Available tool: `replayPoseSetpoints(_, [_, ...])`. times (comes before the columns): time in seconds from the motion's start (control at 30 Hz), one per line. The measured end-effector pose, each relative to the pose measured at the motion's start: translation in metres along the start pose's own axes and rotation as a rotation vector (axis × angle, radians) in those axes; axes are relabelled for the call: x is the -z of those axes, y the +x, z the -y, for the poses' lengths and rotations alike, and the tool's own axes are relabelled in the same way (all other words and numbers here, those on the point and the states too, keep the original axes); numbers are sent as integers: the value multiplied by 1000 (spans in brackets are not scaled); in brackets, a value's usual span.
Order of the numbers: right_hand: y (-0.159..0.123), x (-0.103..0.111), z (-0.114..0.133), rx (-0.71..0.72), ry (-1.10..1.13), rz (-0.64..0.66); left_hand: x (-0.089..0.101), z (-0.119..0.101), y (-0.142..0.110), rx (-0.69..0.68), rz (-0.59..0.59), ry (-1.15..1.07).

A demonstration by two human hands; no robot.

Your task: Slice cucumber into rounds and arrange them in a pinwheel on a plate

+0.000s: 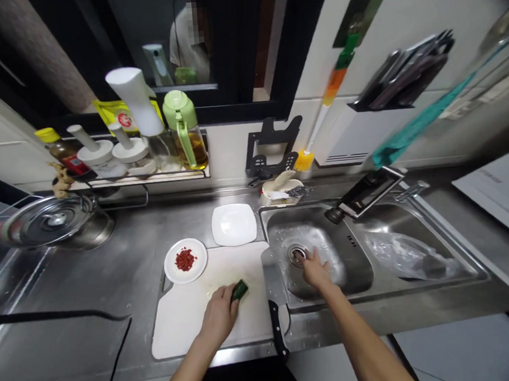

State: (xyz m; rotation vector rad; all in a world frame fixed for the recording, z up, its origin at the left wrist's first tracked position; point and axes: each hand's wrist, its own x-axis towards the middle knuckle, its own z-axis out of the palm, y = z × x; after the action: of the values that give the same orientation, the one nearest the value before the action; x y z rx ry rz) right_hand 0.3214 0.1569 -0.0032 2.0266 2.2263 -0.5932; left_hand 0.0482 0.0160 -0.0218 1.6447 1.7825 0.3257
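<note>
My left hand [219, 315] rests on the white cutting board [181, 325] and pinches a short green vegetable piece [240, 289] at its fingertips. My right hand [315, 269] reaches down into the steel sink [358, 276], fingers by the drain [296, 254]; what they hold, if anything, is hidden. A knife [275, 321] with a black handle lies along the board's right edge, between my two arms. A small white plate of chopped red chilli [185, 260] stands at the board's far left corner.
An empty square white plate [233, 224] sits behind the board. A clear plastic bag [412, 255] lies in the sink's right part under the faucet [363, 195]. A pot with a lid [52, 221] stands at left, below a shelf of bottles [146, 164].
</note>
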Motion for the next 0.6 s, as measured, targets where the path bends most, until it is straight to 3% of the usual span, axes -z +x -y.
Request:
replayPoseSetpoints(0.1, [-12,-29,9,-111,-29,-156,-6,1,0,-9,-51,10])
replayPoseSetpoints(0.17, [-35,-47,23,-103,-30,-154,-11,1,-1,-13,-95,25])
replayPoseSetpoints(0.33, [-96,-83,67,91,25,-45,-22,5,-1,-70,-207,98])
replayPoseSetpoints(0.47, [-111,-94,77,142,79,-83,-23,11,-1,-124,-282,162])
replayPoseSetpoints(0.6, [-106,-90,65,139,164,-142,-17,13,3,-171,-307,183])
